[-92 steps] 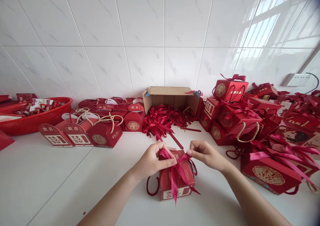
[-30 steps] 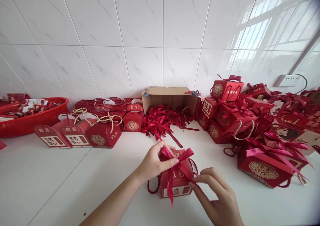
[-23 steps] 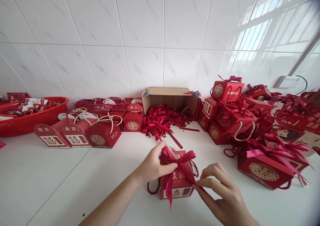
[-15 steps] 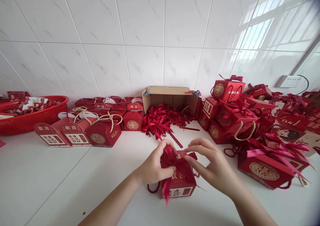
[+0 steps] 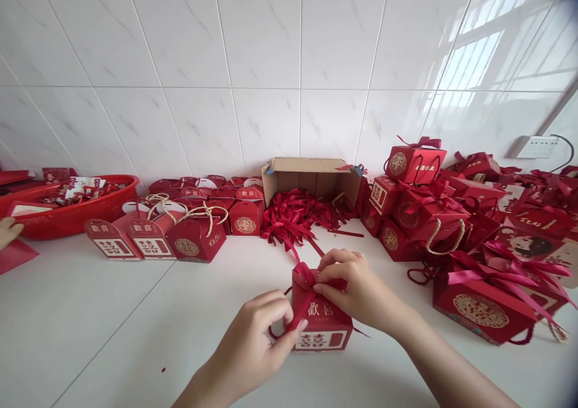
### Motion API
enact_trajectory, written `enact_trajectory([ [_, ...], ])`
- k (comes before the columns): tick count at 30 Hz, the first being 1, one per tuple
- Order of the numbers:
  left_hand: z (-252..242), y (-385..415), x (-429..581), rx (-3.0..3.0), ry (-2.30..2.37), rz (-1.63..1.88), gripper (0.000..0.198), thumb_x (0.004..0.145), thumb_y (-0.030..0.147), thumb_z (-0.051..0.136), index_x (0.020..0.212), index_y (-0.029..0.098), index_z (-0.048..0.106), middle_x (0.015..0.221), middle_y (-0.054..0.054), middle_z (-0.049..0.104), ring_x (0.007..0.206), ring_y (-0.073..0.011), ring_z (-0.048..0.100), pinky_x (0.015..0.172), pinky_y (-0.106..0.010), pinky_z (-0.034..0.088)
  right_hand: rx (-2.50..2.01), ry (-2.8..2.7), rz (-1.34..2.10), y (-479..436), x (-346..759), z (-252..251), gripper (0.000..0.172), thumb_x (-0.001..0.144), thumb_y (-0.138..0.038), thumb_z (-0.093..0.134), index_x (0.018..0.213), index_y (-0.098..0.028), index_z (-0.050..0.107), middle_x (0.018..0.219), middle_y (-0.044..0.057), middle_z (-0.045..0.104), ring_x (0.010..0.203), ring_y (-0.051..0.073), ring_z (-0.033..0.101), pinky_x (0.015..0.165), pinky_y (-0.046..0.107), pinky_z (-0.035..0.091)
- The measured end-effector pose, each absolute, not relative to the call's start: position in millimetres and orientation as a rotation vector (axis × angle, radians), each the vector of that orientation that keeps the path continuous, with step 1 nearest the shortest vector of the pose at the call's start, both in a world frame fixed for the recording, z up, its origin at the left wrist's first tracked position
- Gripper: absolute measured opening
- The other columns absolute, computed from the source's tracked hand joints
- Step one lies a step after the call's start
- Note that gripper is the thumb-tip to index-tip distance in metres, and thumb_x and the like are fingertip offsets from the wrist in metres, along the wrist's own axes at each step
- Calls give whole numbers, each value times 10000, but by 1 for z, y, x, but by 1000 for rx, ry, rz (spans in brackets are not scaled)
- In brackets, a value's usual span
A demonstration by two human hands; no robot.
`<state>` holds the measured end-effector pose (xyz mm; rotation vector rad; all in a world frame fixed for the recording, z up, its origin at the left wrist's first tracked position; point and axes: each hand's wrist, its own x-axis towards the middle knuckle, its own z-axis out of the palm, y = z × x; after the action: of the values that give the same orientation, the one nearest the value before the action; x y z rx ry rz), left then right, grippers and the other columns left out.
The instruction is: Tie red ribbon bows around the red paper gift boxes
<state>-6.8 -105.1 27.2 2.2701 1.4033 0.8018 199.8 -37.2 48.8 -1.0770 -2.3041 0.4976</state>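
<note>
Red ribbon (image 5: pixel 304 307) — left fingers (image 5: pixel 289 339) low, right fingers (image 5: pixel 336 270) higher.

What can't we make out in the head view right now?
All in the head view:
Ribbon, middle: partly covered by the right hand.
Box, tiniest print: too small to read.
Carton, floor: mostly under the ribbon pile.
Basket and another person's hand: cut off by the left edge.

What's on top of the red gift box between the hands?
A glossy ribbon, one loop showing, one tail in the left hand. The right hand covers part of both the ribbon and the red gift box; I can't make out a knot.
</note>
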Motion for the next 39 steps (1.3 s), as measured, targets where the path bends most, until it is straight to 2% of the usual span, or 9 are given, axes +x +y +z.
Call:
enact_trajectory([
  [6, 21, -103, -19, 2482, 1297, 819, 205, 902, 112, 357, 748, 188, 467, 760, -6, 554, 646, -103, 512, 595, -204, 415, -1054, -2308, 494, -40, 197, 44, 99, 826, -216, 643, 751, -233, 704, 966, 21, 640, 893, 185, 570, 908, 448, 351],
  [14, 17, -102, -24, 2350, 1225, 887, 199, 895, 83, 365, 867, 204, 520, 928, -31, 632, 755, -109, 599, 677, -197, 465, -1037, -2308, 501, -41, 199, 41, 134, 852, -210, 624, 765, -254, 715, 1053, 16, 613, 955, 184, 545, 978, 489, 290],
  [17, 18, -103, -26, 2251, 1263, 871, 189, 905, 139, 378, 758, 202, 480, 939, -50, 641, 740, -127, 602, 668, -224, 475, -1038, -2318, 523, -40, 199, 40, 139, 857, -197, 613, 778, -252, 715, 1060, 27, 614, 954, 193, 555, 976, 500, 301],
  [20, 25, -103, -32, 2205, 1257, 818, 191, 872, 212, 480, 689, 201, 428, 1021, -73, 645, 891, -181, 623, 776, -269, 490, -1020, -2308, 553, -39, 200, 40, 138, 871, -227, 605, 779, -251, 706, 1047, 34, 623, 950, 204, 570, 962, 499, 326],
  [24, 40, -94, -40, 2173, 1182, 831, 162, 794, 334, 595, 861, 206, 523, 1125, -91, 624, 1064, -258, 583, 894, -339, 479, -968, -2230, 651, -33, 213, 43, 159, 901, -358, 570, 938, -235, 664, 1020, 54, 646, 971, 210, 581, 924, 438, 403],
  [27, 49, -80, -38, 2097, 1272, 885, 204, 878, 320, 490, 1049, 229, 554, 1151, -73, 615, 1099, -232, 570, 960, -355, 457, -926, -2201, 759, -27, 229, 46, 281, 892, -422, 570, 1063, -205, 623, 1043, 70, 647, 964, 195, 593, 862, 362, 466],
  [30, 54, -65, -27, 2126, 1234, 845, 297, 894, 297, 485, 1182, 276, 554, 1248, -62, 565, 1196, -218, 521, 1020, -353, 429, -911, -2289, 802, -20, 241, 47, 304, 846, -424, 630, 1057, -205, 648, 996, 61, 654, 882, 180, 605, 795, 331, 491],
  [34, 57, -48, -13, 2185, 1172, 739, 174, 801, 242, 592, 963, 245, 658, 1288, -64, 547, 1213, -252, 521, 1030, -376, 422, -902, -2321, 842, -14, 243, 43, 184, 835, -371, 644, 902, -201, 662, 931, 41, 621, 793, 144, 581, 736, 297, 506],
  [39, 58, -35, -10, 2084, 1041, 751, 17, 740, 218, 612, 727, 207, 610, 1183, -51, 619, 1133, -249, 561, 1007, -417, 415, -938, -2290, 883, -12, 242, 35, 149, 788, -298, 688, 839, -195, 595, 914, 24, 578, 757, 125, 547, 709, 277, 502],
])
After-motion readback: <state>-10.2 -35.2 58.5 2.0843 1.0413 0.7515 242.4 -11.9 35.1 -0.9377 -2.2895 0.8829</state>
